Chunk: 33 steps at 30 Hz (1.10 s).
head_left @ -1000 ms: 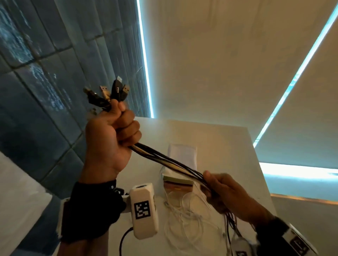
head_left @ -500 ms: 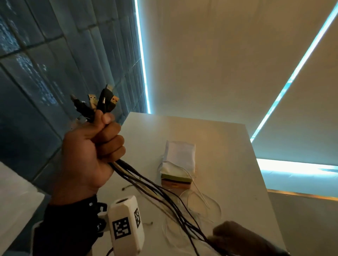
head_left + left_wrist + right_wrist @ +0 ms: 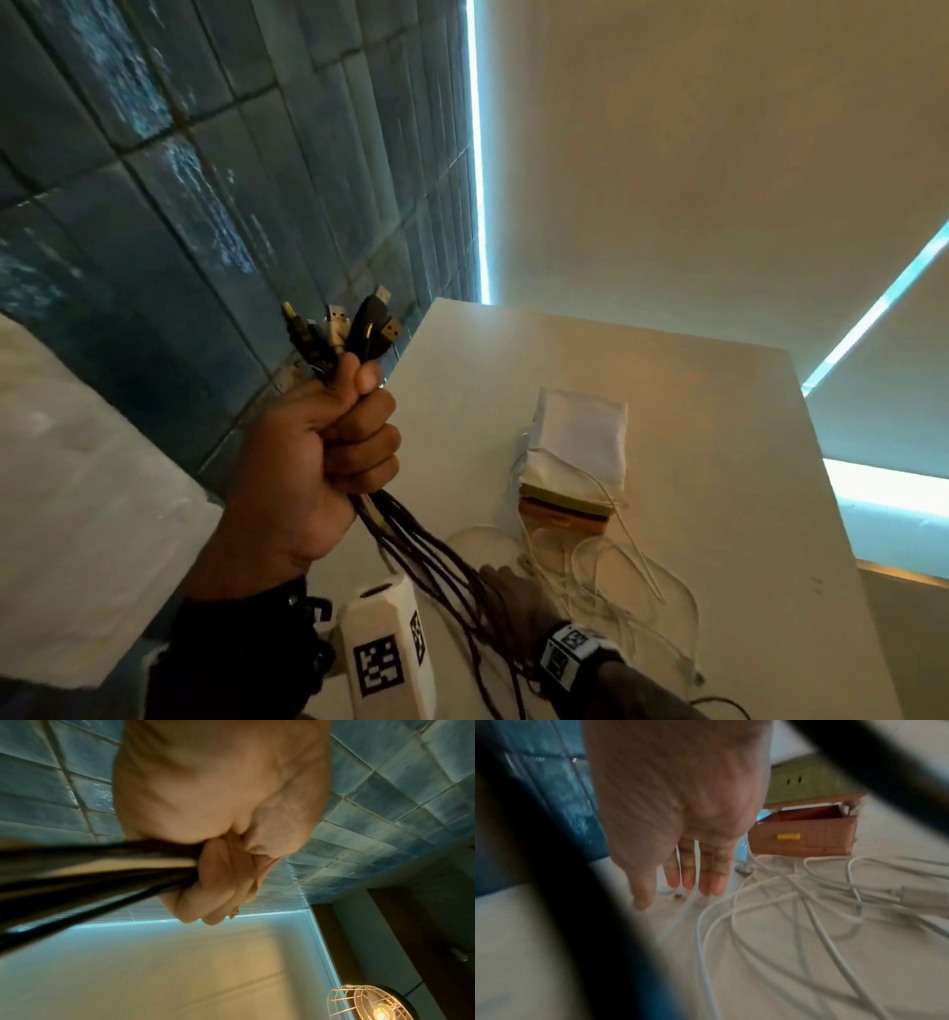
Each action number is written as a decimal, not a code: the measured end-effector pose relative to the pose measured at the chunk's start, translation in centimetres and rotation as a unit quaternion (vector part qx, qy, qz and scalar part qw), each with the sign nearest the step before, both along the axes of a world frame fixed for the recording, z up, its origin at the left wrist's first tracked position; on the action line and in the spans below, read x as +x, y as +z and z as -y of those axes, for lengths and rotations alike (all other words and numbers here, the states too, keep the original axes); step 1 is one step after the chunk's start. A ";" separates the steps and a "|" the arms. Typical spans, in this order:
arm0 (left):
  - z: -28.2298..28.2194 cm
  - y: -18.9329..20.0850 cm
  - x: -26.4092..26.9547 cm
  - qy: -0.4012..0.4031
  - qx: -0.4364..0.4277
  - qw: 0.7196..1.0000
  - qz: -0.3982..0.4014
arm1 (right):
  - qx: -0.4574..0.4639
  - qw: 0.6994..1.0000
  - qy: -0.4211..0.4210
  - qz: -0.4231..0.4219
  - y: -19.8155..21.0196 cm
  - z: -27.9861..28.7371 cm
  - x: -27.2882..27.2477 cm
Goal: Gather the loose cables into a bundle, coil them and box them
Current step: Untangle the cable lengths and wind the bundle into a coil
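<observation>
My left hand point(image 3: 328, 452) is raised above the table's left edge and grips a bundle of dark cables point(image 3: 421, 560). Their plugs point(image 3: 359, 324) stick up out of the fist, and the strands point(image 3: 90, 866) hang down past my right wrist. My right hand point(image 3: 513, 596) is low over the table with straight fingers point(image 3: 700, 870), holding nothing, just left of the loose white cables point(image 3: 795, 906) spread on the tabletop point(image 3: 719, 411). A small brown box point(image 3: 805, 835) with a yellow latch stands open behind the white cables, its green-lined lid point(image 3: 808, 783) raised.
A white cloth pouch point(image 3: 580, 437) lies over the box's lid. A blue tiled wall point(image 3: 205, 205) runs along the left of the table. The table's right edge point(image 3: 832, 514) drops off to the floor.
My right hand has let go of the dark cables and dropped toward the tabletop near the white cables. My left hand still grips the bundle, now hanging slack instead of pulled taut.
</observation>
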<state>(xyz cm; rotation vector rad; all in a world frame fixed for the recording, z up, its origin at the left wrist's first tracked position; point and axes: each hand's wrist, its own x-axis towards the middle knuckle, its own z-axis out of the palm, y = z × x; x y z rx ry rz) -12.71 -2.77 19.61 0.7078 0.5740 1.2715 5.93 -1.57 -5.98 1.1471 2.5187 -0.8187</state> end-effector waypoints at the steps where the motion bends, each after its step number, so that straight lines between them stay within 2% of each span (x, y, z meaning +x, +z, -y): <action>1: 0.0 -0.1 0.1 0.001 -0.002 1.000 -0.005 | -0.069 0.997 -0.015 0.041 -0.4 0.2 -0.1; 2: -0.1 -0.2 0.2 0.002 -0.004 1.000 -0.010 | -0.125 0.990 -0.058 0.032 -1.6 0.4 -0.2; 3: -0.2 -0.2 0.3 0.005 -0.005 1.000 -0.014 | -0.065 0.996 -0.067 -0.001 -3.7 0.2 -0.1; 4: -0.2 -0.1 0.4 0.011 -0.007 1.000 -0.018 | -0.032 0.999 -0.039 -0.005 -4.3 -0.1 -0.1; 5: -0.3 -0.1 0.5 0.023 -0.010 0.999 -0.023 | 0.011 1.000 -0.021 -0.004 -4.2 -0.3 0.0; 7: -0.5 -0.1 0.8 0.062 -0.020 0.997 -0.044 | 0.039 0.997 -0.055 -0.022 -3.5 -0.9 0.8; 9: -0.8 0.0 1.3 0.088 -0.023 0.993 -0.070 | -0.005 0.988 -0.111 -0.104 -1.1 -1.4 1.8; 11: -1.1 -0.1 2.0 0.093 -0.020 0.991 -0.090 | -0.058 0.959 -0.172 -0.218 1.5 -2.2 2.9; 13: -1.4 -0.2 2.9 0.087 -0.015 0.990 -0.112 | -0.030 0.926 -0.227 -0.301 4.8 -3.1 4.1; 14: -1.5 -0.3 3.4 0.086 -0.014 0.989 -0.123 | -0.029 0.902 -0.252 -0.350 6.8 -3.6 4.4; 15: -1.8 -0.5 3.8 0.086 -0.014 0.987 -0.133 | -0.053 0.866 -0.282 -0.410 9.1 -3.9 4.7; 17: -2.3 -0.7 4.9 0.088 -0.020 0.983 -0.161 | -0.125 0.773 -0.329 -0.529 12.9 -4.6 5.0; 19: -2.7 -0.9 6.1 0.094 -0.029 0.976 -0.192 | -0.177 0.691 -0.331 -0.618 16.2 -5.0 5.2; 21: -3.0 -1.1 7.2 0.101 -0.033 0.972 -0.210 | -0.184 0.653 -0.331 -0.655 18.7 -5.0 5.1; 25: -3.2 -1.4 9.2 0.122 -0.041 0.960 -0.247 | -0.142 0.653 -0.329 -0.667 20.6 -4.3 4.6; 28: -2.8 -1.5 9.8 0.126 -0.028 0.952 -0.279 | -0.139 0.675 -0.274 -0.671 21.4 -3.5 4.4; 31: -2.2 -1.5 10.3 0.102 0.012 0.941 -0.323 | -0.102 0.689 -0.287 -0.657 21.8 -2.8 4.3; 33: -1.8 -1.5 10.6 0.116 0.025 0.934 -0.338 | -0.098 0.702 -0.298 -0.639 21.7 -2.4 4.3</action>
